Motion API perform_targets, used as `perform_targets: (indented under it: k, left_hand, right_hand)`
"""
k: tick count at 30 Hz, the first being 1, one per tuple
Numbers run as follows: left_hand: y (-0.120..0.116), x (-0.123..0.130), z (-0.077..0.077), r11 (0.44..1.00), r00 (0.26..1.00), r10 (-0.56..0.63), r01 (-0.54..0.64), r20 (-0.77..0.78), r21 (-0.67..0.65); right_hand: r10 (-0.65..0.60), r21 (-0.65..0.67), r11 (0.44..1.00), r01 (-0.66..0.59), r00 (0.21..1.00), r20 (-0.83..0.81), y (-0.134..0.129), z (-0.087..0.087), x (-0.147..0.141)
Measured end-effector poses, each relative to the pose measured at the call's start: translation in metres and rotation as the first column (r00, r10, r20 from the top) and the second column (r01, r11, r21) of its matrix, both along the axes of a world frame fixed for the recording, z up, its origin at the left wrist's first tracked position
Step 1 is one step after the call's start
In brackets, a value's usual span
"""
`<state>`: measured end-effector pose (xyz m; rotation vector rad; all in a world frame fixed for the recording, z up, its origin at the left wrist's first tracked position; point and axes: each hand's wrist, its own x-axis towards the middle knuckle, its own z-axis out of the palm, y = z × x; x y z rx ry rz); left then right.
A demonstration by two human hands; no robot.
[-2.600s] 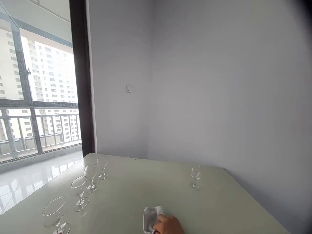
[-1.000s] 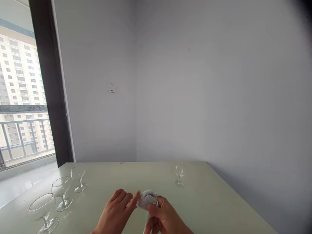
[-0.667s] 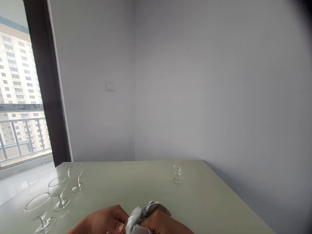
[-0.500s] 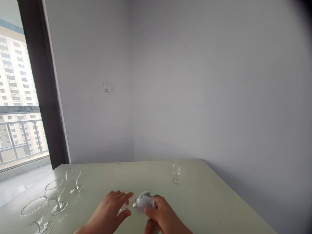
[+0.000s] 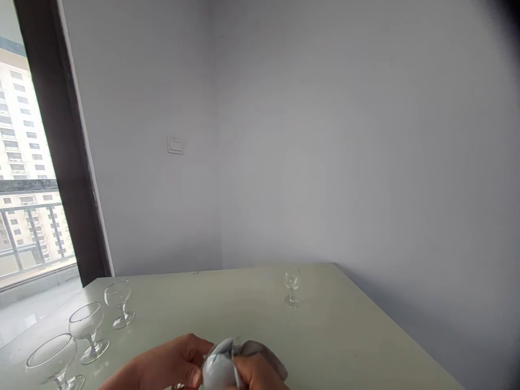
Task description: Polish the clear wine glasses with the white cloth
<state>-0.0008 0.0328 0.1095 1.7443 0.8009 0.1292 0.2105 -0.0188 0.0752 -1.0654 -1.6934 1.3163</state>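
Note:
Low in the head view, my left hand (image 5: 170, 362) and my right hand (image 5: 257, 375) meet over the pale green table (image 5: 349, 336). My right hand grips a crumpled grey cloth (image 5: 219, 362) and presses it against what my left hand holds. Only a sliver of clear glass shows there, by my left fingers; it looks like a stemmed glass, mostly hidden by the cloth and hands. To the left, three empty stemmed glasses stand in a row: a small one (image 5: 117, 303), a wider one (image 5: 86, 330) and the nearest (image 5: 52, 358).
A small stemmed glass (image 5: 291, 287) stands alone toward the table's far right. Grey walls meet in a corner behind the table, with a wall switch (image 5: 175, 145). A dark door frame (image 5: 52, 141) borders a balcony window at left.
My left hand has closed in against the cloth again after spreading open half a second ago. Both hands sit lower in view. The view has drifted right since 2.6 s ago, when only my right hand showed.

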Motion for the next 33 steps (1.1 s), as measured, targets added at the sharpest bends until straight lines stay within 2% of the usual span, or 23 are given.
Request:
perform_targets:
  k: [1, 3, 4, 5, 6, 7, 8, 9, 10, 11, 12, 13, 14, 15, 16, 18, 19, 20, 22, 26, 29, 31, 33]
  left_hand:
    - [-0.002, -0.001, 0.003, 0.993, 0.999, -0.043, 0.046, 0.024, -0.106]
    - [-0.005, 0.0, 0.007, 0.993, 0.999, -0.052, 0.054, 0.014, -0.103]
    - [-0.007, 0.001, 0.007, 1.0, 1.0, -0.002, 0.002, -0.025, 0.01]
    - [-0.008, 0.003, 0.006, 0.977, 0.994, 0.084, -0.068, -0.074, 0.203]
    - [-0.009, 0.006, 0.003, 0.883, 0.975, 0.192, -0.122, -0.113, 0.452]
    - [-0.01, 0.009, 0.0, 0.705, 0.946, 0.295, -0.123, -0.131, 0.698]
    - [-0.009, 0.012, -0.004, 0.471, 0.918, 0.375, -0.071, -0.127, 0.879]
    - [-0.008, 0.014, -0.008, 0.237, 0.904, 0.411, 0.02, -0.119, 0.971]
    - [-0.007, 0.017, -0.012, 0.052, 0.905, 0.408, 0.107, -0.119, 0.993]
    - [-0.005, 0.018, -0.016, -0.068, 0.917, 0.381, 0.155, -0.118, 0.986]
    - [-0.003, 0.019, -0.019, -0.12, 0.932, 0.346, 0.163, -0.113, 0.979]
    - [-0.002, 0.019, -0.02, -0.099, 0.945, 0.31, 0.143, -0.106, 0.985]
    - [-0.001, 0.019, -0.019, -0.013, 0.956, 0.279, 0.101, -0.094, 0.995]
    - [0.0, 0.018, -0.018, 0.137, 0.966, 0.245, 0.053, -0.085, 0.989]
    - [-0.001, 0.017, -0.015, 0.341, 0.974, 0.212, 0.003, -0.08, 0.94]
    - [-0.004, 0.016, -0.008, 0.758, 0.992, 0.121, -0.062, -0.046, 0.649]
    - [-0.007, 0.016, -0.005, 0.893, 0.998, 0.068, -0.056, -0.012, 0.446]
    - [-0.009, 0.016, -0.003, 0.964, 0.999, 0.023, -0.03, 0.028, 0.264]
    - [-0.013, 0.015, -0.002, 0.998, 0.996, -0.018, 0.012, 0.083, 0.068]
    - [-0.012, 0.009, -0.017, 0.999, 0.991, -0.002, 0.006, 0.131, -0.032]
    - [-0.006, 0.004, -0.042, 0.982, 0.971, 0.16, -0.139, 0.178, -0.127]
    - [-0.002, 0.005, -0.06, 0.948, 0.936, 0.306, -0.283, 0.173, -0.144]
    - [0.002, 0.011, -0.076, 0.927, 0.918, 0.369, -0.352, 0.149, -0.125]
  right_hand:
    - [0.061, 0.005, 0.998, -0.061, 0.998, 0.02, -0.001, 0.004, 0.003]
    - [0.117, -0.021, 0.993, -0.117, 0.993, -0.012, 0.0, 0.008, 0.008]
    - [0.102, -0.073, 0.992, -0.107, 0.992, -0.075, 0.002, 0.008, 0.009]
    - [0.059, -0.159, 0.984, -0.085, 0.985, -0.161, 0.005, 0.007, 0.008]
    - [-0.012, -0.263, 0.963, -0.058, 0.966, -0.259, 0.008, 0.004, 0.006]
    - [-0.111, -0.368, 0.929, -0.03, 0.928, -0.356, 0.012, 0.001, 0.003]
    - [-0.208, -0.452, 0.892, -0.015, 0.874, -0.439, 0.016, -0.003, 0.0]
    - [-0.271, -0.499, 0.866, -0.019, 0.821, -0.502, 0.019, -0.006, -0.004]
    - [-0.302, -0.507, 0.861, -0.022, 0.781, -0.546, 0.02, -0.008, -0.006]
    - [-0.295, -0.489, 0.872, -0.027, 0.768, -0.568, 0.021, -0.008, -0.008]
    - [-0.253, -0.453, 0.891, -0.039, 0.785, -0.565, 0.02, -0.007, -0.007]
    - [-0.18, -0.398, 0.916, -0.056, 0.829, -0.53, 0.018, -0.005, -0.004]
    - [-0.09, -0.325, 0.943, -0.074, 0.884, -0.459, 0.015, -0.001, 0.001]
    - [-0.007, -0.239, 0.967, -0.084, 0.935, -0.355, 0.011, 0.003, 0.008]
    - [0.058, -0.14, 0.986, -0.09, 0.974, -0.219, 0.007, 0.007, 0.015]
    - [0.113, 0.046, 0.992, -0.115, 0.992, 0.054, -0.001, 0.014, 0.028]
    - [0.115, 0.111, 0.985, -0.132, 0.982, 0.149, -0.005, 0.017, 0.033]
    - [0.111, 0.15, 0.978, -0.143, 0.972, 0.208, -0.007, 0.019, 0.037]
    - [0.093, 0.179, 0.974, -0.14, 0.964, 0.249, -0.01, 0.022, 0.042]
    - [0.009, 0.238, 0.968, -0.083, 0.955, 0.297, -0.006, 0.035, 0.053]
    - [-0.112, 0.303, 0.953, 0.008, 0.938, 0.328, 0.001, 0.046, 0.067]
    - [-0.277, 0.338, 0.926, 0.165, 0.908, 0.315, 0.005, 0.05, 0.074]
    - [-0.415, 0.392, 0.873, 0.289, 0.863, 0.288, 0.008, 0.052, 0.074]
